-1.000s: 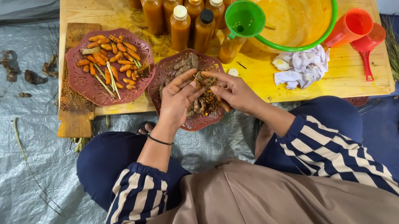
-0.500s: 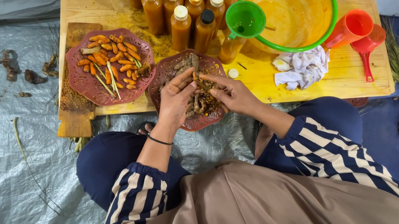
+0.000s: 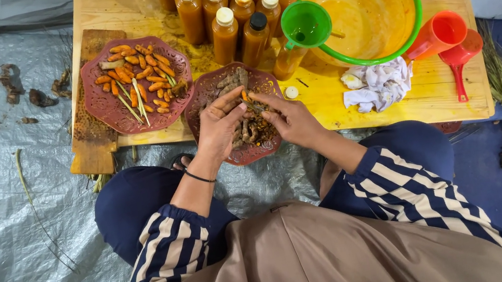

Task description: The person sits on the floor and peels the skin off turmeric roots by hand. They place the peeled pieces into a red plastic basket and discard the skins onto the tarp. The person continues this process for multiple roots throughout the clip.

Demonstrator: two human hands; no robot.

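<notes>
Brown roots (image 3: 247, 128) still in the red dish (image 3: 206, 97) under both hands, left hand (image 3: 220, 129) and right hand (image 3: 292, 120) closed together on one root (image 3: 246, 99) as half a second before, peeling apparently ongoing.

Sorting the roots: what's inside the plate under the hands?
Brown unpeeled roots lie in the dark red plate. The left hand and right hand hide the middle.
</notes>
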